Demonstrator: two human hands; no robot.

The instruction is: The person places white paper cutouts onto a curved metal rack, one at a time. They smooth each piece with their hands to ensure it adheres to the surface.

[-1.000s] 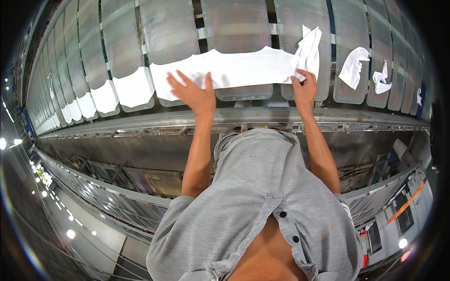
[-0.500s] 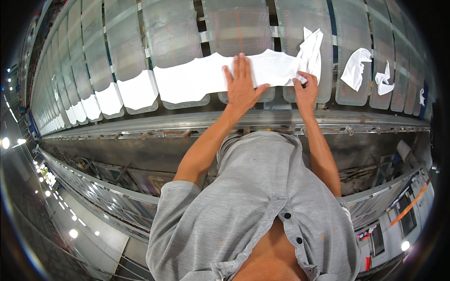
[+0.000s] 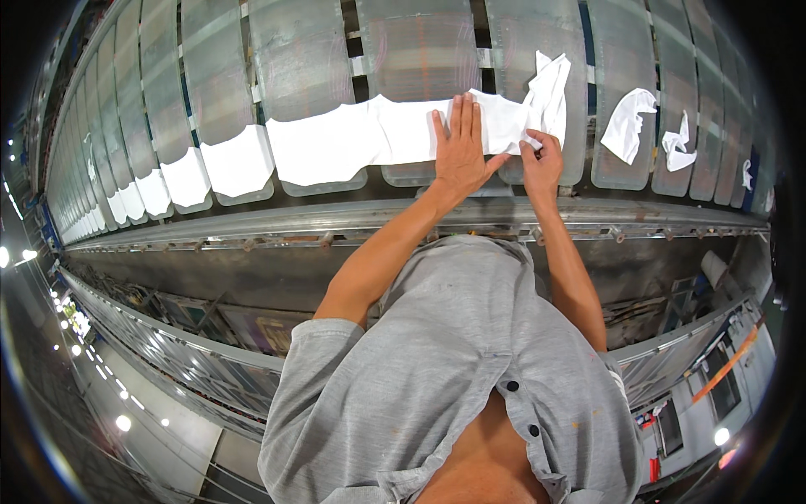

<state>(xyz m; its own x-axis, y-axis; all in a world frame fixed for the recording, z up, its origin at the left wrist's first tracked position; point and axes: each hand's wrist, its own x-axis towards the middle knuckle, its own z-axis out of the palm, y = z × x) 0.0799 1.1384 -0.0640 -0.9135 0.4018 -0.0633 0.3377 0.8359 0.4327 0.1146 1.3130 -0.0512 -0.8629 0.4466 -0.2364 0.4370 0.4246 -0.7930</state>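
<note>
A white cut piece of cloth (image 3: 409,132) lies flat across grey boards in front of me, its right end gathered into an upright crumpled fold (image 3: 547,94). My left hand (image 3: 460,155) presses palm down on the cloth, fingers stretched out and pointing away from me. Just right of it, my right hand (image 3: 542,158) pinches the near edge of the cloth below the fold, thumb against fingers. To the left, another white cloth piece (image 3: 323,149) lies smooth, its right edge meeting the one under my hand.
Long grey boards (image 3: 417,50) stand side by side in a curving row. More flat white pieces (image 3: 238,164) line it to the left; crumpled white pieces (image 3: 628,126) lie on boards to the right. A metal rail (image 3: 369,220) runs between the boards and my body.
My left hand has slid right along the cloth, toward my right hand. The right hand keeps its pinch at nearly the same spot. The whole view has shifted slightly.
</note>
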